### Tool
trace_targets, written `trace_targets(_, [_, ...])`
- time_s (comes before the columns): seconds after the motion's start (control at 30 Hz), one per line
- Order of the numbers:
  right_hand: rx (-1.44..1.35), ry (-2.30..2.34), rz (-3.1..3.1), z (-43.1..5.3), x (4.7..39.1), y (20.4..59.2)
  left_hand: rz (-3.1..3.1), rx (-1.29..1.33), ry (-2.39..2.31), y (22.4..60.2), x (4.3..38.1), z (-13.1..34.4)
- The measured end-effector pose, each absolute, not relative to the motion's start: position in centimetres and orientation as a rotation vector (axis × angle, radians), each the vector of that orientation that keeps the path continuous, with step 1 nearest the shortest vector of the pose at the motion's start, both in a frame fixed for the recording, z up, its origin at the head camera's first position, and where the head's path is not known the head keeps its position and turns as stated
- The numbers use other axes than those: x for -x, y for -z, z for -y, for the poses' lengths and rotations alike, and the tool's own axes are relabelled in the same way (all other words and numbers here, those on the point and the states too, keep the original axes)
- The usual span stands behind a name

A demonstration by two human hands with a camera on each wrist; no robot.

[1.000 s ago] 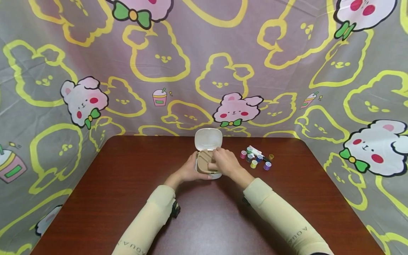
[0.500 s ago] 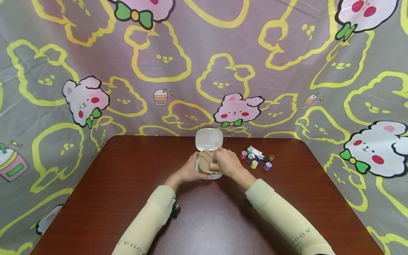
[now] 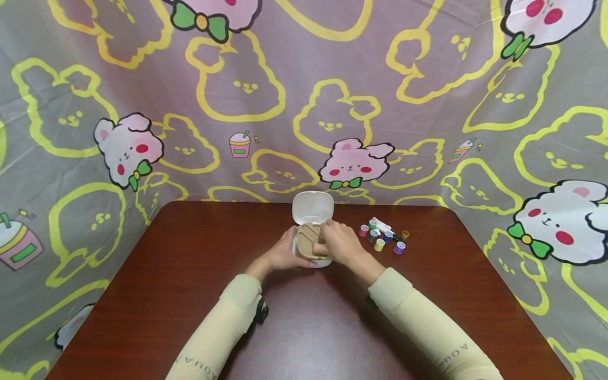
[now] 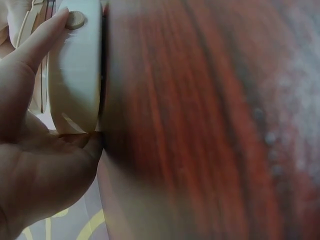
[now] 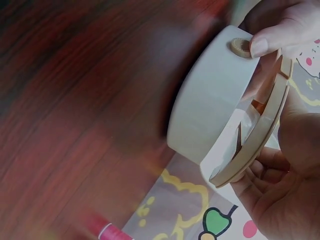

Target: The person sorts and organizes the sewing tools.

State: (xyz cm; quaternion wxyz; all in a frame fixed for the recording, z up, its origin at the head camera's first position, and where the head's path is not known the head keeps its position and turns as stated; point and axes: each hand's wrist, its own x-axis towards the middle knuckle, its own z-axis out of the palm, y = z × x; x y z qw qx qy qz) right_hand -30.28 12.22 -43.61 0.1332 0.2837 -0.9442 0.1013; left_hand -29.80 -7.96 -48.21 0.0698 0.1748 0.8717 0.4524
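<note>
A small white box (image 5: 212, 95) stands on the table with its lid (image 3: 313, 207) raised at the back. My left hand (image 3: 281, 255) grips the box by its left side, the thumb reaching along the front to a round beige button (image 5: 240, 47). My right hand (image 3: 344, 243) holds the right edge of a beige compartment tray (image 3: 307, 244). In the right wrist view the tray sits tilted at the box's mouth, with a gap between it and the box wall. Through that gap some of the inside shows, but the contents are unclear.
Right of the box lie several small thread spools, among them a yellow spool (image 3: 379, 245) and a purple spool (image 3: 399, 247), beside a white pen-like item (image 3: 381, 225). A patterned cloth (image 3: 266, 79) hangs behind the brown table (image 3: 190, 295).
</note>
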Motion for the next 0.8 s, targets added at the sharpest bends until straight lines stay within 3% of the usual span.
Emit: trace_targets(0.8, [-0.865,-0.309,2.664,-12.8,28.6,42.7,-2.621,-0.584,-1.371,48.0,29.8,8.1])
